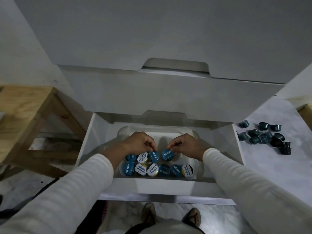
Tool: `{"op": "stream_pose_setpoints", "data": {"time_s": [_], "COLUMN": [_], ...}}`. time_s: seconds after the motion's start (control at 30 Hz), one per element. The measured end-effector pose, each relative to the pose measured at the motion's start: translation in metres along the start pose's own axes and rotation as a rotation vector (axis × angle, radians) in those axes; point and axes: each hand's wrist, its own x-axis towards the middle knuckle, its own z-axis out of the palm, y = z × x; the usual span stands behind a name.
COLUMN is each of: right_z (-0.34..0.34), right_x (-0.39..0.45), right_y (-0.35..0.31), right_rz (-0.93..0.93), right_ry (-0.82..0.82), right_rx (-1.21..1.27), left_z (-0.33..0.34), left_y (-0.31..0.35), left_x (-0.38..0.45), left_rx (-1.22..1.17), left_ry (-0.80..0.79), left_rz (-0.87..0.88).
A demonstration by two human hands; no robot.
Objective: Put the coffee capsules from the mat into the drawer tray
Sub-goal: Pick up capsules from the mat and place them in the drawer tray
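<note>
Nearest the person, the front row of the drawer tray [194,162] holds six capsules lid-up. Their foil lids read "EXCELSO"; the two cream-and-gold ones toward the left of that row also carry "ROBUSTA GOLD", and the lid at the row's right end has smaller print too blurred to read.

Behind that row, both hands work in the tray's second row. The left hand [138,143] pinches the rim of a blue capsule [153,156] with curled fingertips, next to two capsules already seated to its left. The right hand [183,144] pinches another blue capsule [167,154] in the same way, just right of the first. Both lids read "EXCELSO".

To place them well, it looks best to lower each capsule straight into its own pocket, lid facing up like the others, and to let go only once the rim sits level. The two capsules sit close together, so seating them one at a time should stop the fingers knocking a neighbour askew. The second row's right-hand pockets and the tray's far rows look unfilled, so filling row by row keeps things orderly.

Farther off, to the right of the tray beyond the drawer wall [236,141], a loose pile of dark capsules [266,137] lies on the pale mat [273,112], many tipped or upside down with no print showing. By my reading, much of the task remains.
</note>
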Motion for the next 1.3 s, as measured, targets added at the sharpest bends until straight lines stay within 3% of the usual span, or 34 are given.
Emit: {"op": "stream_pose_setpoints", "data": {"time_s": [0.47, 0.7, 0.97, 1.13, 1.3], "right_z": [0.008, 0.014, 0.028, 0.022, -0.004], "right_x": [-0.003, -0.02, -0.049, -0.069, -0.09], "right_y": [-0.003, -0.023, -0.028, -0.018, 0.002], "right_rz": [-0.06, -0.181, -0.304, -0.282, -0.256], "right_ry": [-0.013, 0.165, 0.513, 0.721, 0.805], "right_rx": [-0.089, -0.366, -0.589, -0.649, -0.629], "left_z": [0.005, 0.008, 0.031, 0.049, 0.071], "left_y": [0.0, 0.023, 0.062, 0.085, 0.114], "left_x": [-0.003, -0.011, -0.037, -0.044, -0.031], "left_rx": [-0.068, 0.186, 0.319, 0.283, 0.257], "left_ry": [0.043, 0.239, 0.669, 0.758, 0.801], "left_rz": [-0.009, -0.059, -0.018, 0.002, 0.09]}}
